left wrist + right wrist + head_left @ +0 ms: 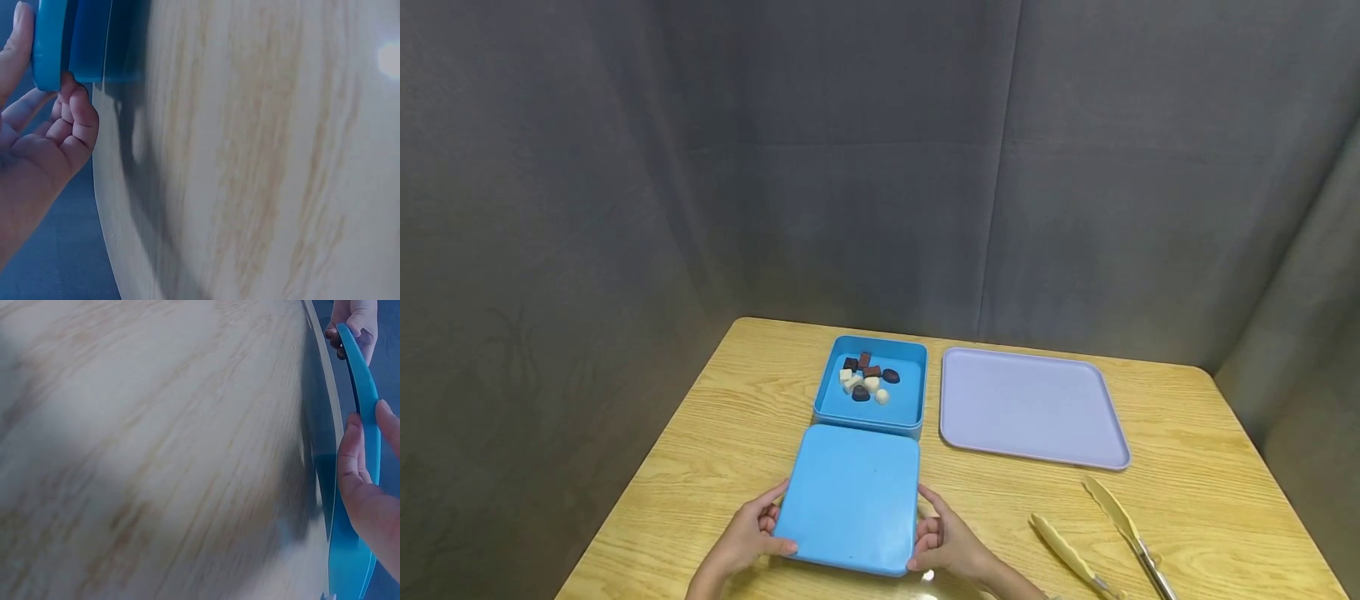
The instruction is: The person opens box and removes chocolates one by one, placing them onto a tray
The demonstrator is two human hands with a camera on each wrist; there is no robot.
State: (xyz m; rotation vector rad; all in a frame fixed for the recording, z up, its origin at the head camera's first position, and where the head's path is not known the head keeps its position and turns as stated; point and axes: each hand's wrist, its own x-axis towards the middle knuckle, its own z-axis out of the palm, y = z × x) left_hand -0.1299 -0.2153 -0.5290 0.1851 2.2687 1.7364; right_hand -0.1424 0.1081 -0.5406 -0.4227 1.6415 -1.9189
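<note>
**Blue lid held at both side edges, near edge of table**

Gripped from both sides — blue lid [852, 498], flat top up, at 6 o'clock on the wooden table [715, 433]. Left hand [747, 540] at the lid's 9 o'clock edge, thumb on top and fingers [75, 119] curled under the rim; right hand [946, 543] at its 3 o'clock edge, thumb and fingers pinching the thin rim in the same way. Both closed on the lid, neither nearer than the other. Nearly square, so no real long axis; near edge appears raised slightly off the wood in the wrist views.

Directly at 12 o'clock from the lid, almost touching its far edge — open blue box [872, 385] with dark and white chocolates [868, 379] clustered inside. At 1 o'clock, lilac tray [1032, 407]. At 3 o'clock from the right hand, well apart, yellow tongs [1105, 537].
</note>
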